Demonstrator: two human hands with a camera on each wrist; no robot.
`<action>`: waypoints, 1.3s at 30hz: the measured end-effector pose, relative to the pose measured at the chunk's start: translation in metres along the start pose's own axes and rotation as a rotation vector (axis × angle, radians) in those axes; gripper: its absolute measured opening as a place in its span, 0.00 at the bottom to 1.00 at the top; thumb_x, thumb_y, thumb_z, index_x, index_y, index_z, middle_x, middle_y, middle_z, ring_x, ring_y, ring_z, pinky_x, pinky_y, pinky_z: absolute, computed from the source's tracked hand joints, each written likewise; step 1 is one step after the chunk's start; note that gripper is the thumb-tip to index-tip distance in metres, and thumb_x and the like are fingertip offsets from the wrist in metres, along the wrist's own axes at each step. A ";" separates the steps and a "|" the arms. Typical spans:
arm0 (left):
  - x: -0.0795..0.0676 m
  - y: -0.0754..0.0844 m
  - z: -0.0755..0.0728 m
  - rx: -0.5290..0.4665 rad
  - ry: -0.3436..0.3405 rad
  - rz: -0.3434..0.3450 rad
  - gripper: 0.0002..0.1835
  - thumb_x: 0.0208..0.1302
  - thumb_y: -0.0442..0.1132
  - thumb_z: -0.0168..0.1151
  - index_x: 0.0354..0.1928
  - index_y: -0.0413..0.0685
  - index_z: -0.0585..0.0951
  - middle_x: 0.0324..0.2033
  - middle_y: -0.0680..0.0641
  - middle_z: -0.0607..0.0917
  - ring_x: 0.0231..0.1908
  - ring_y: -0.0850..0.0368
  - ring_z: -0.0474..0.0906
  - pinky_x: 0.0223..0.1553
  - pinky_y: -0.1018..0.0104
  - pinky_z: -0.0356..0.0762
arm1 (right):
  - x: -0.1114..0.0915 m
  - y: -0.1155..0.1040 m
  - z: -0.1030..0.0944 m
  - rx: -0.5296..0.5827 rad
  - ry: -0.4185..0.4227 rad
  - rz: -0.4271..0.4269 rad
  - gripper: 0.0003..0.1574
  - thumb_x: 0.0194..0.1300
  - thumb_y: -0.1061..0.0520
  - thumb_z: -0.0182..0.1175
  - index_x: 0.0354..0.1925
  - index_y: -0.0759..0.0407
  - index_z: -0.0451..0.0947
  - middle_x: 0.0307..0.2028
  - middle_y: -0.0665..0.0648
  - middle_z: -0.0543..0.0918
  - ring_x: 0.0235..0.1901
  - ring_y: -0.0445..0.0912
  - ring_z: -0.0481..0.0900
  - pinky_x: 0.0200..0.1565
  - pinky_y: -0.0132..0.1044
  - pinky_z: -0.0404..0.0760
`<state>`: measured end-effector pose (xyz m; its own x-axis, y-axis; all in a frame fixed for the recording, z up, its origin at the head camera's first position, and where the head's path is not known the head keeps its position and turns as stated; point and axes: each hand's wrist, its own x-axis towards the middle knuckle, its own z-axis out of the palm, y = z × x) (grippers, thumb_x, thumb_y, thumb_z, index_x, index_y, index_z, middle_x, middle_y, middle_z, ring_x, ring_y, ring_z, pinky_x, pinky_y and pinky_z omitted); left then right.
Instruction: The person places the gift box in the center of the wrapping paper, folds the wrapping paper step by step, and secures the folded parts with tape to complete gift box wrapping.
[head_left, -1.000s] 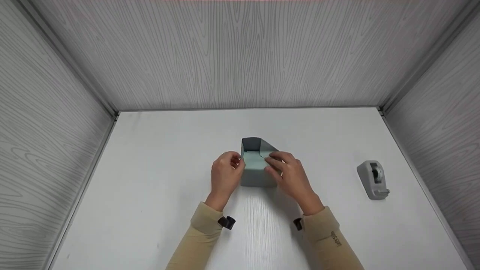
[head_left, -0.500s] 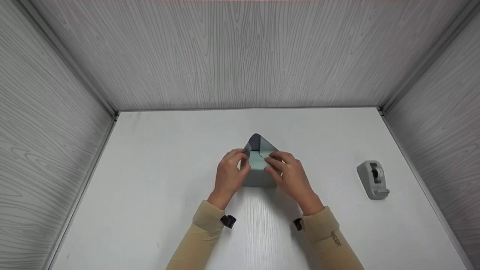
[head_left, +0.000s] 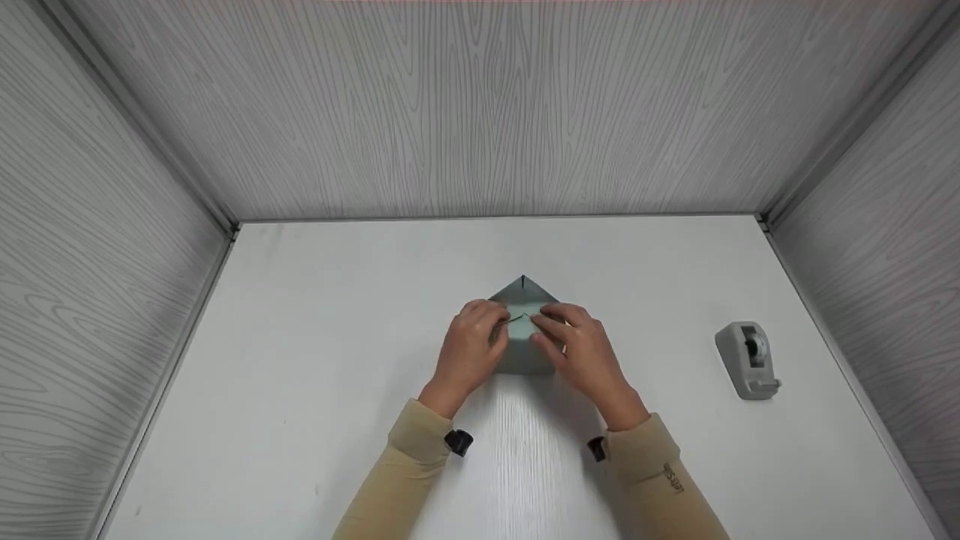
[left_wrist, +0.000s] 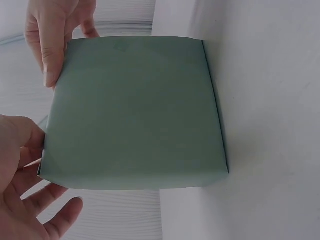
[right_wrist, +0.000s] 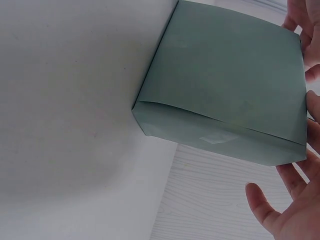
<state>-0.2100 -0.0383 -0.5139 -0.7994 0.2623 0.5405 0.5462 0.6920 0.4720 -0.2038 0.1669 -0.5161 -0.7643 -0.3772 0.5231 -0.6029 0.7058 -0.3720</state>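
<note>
A green paper box (head_left: 525,363) stands on the table in the middle of the head view. Its far end rises to a point, and its top flaps lean inward. My left hand (head_left: 471,346) touches the left flap with its fingertips. On the opposite side, the fingers of my right hand (head_left: 583,351) rest on the right flap. The right wrist view shows the right thumb standing apart from the box. In the left wrist view, the broad near face of the box (left_wrist: 135,110) hides part of the left fingers (left_wrist: 52,195).
A grey tape dispenser (head_left: 748,361) stands to the right on the white table (head_left: 300,360). Wood-grain panels (head_left: 480,112) enclose the table at the back and both sides. A strip of clear tape (right_wrist: 219,138) lies on one side of the box.
The left hand has moved right and inward, bringing the left flap over the opening. The box's far end has gone from wide and open to a closed point. The right hand has stayed put.
</note>
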 end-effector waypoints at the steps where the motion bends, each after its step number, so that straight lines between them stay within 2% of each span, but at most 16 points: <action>1: 0.000 0.000 0.001 0.008 -0.009 0.014 0.07 0.67 0.35 0.62 0.43 0.45 0.85 0.47 0.48 0.84 0.52 0.53 0.76 0.47 0.55 0.77 | 0.000 0.000 0.000 0.001 0.003 -0.007 0.19 0.67 0.51 0.64 0.52 0.60 0.84 0.52 0.61 0.79 0.52 0.55 0.77 0.51 0.53 0.75; 6: -0.003 0.000 0.003 0.054 -0.045 0.059 0.11 0.69 0.39 0.62 0.48 0.44 0.86 0.51 0.46 0.83 0.55 0.49 0.74 0.49 0.50 0.76 | 0.001 0.001 0.001 0.000 0.021 -0.030 0.19 0.66 0.52 0.65 0.51 0.60 0.84 0.52 0.60 0.79 0.51 0.55 0.77 0.49 0.53 0.76; 13: -0.009 -0.001 -0.004 0.065 -0.118 0.053 0.17 0.71 0.46 0.59 0.54 0.44 0.83 0.57 0.46 0.80 0.61 0.48 0.71 0.53 0.47 0.73 | 0.000 0.000 0.000 -0.006 -0.001 0.003 0.19 0.67 0.51 0.65 0.52 0.59 0.84 0.53 0.60 0.78 0.52 0.54 0.76 0.50 0.53 0.75; 17: -0.017 -0.002 -0.011 0.053 -0.101 0.055 0.18 0.69 0.45 0.62 0.54 0.41 0.82 0.57 0.44 0.79 0.60 0.48 0.72 0.54 0.49 0.73 | -0.001 0.000 0.000 -0.008 -0.008 0.013 0.19 0.67 0.51 0.65 0.52 0.59 0.84 0.54 0.59 0.78 0.52 0.54 0.76 0.51 0.53 0.75; 23: -0.028 -0.005 -0.020 0.052 -0.048 0.105 0.16 0.65 0.38 0.67 0.52 0.37 0.83 0.54 0.43 0.80 0.57 0.50 0.75 0.54 0.54 0.75 | -0.001 0.001 0.001 -0.006 0.008 -0.008 0.19 0.66 0.51 0.65 0.52 0.59 0.84 0.53 0.59 0.79 0.52 0.54 0.77 0.50 0.52 0.76; 34: -0.031 -0.004 -0.019 0.142 -0.059 0.159 0.18 0.64 0.38 0.66 0.54 0.36 0.82 0.55 0.43 0.81 0.58 0.50 0.75 0.55 0.55 0.74 | 0.000 0.000 0.001 -0.018 -0.020 0.027 0.21 0.68 0.49 0.63 0.54 0.59 0.83 0.54 0.58 0.78 0.54 0.53 0.76 0.51 0.53 0.75; 39: -0.030 -0.002 -0.017 0.158 -0.085 0.152 0.20 0.66 0.40 0.65 0.56 0.36 0.80 0.57 0.43 0.80 0.61 0.50 0.74 0.55 0.54 0.74 | 0.000 0.000 0.002 -0.011 -0.008 0.024 0.20 0.67 0.50 0.64 0.53 0.58 0.84 0.54 0.58 0.79 0.54 0.52 0.75 0.50 0.54 0.75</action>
<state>-0.1829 -0.0591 -0.5194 -0.7331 0.4224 0.5330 0.6210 0.7354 0.2714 -0.2041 0.1662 -0.5174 -0.7805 -0.3642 0.5080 -0.5815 0.7214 -0.3761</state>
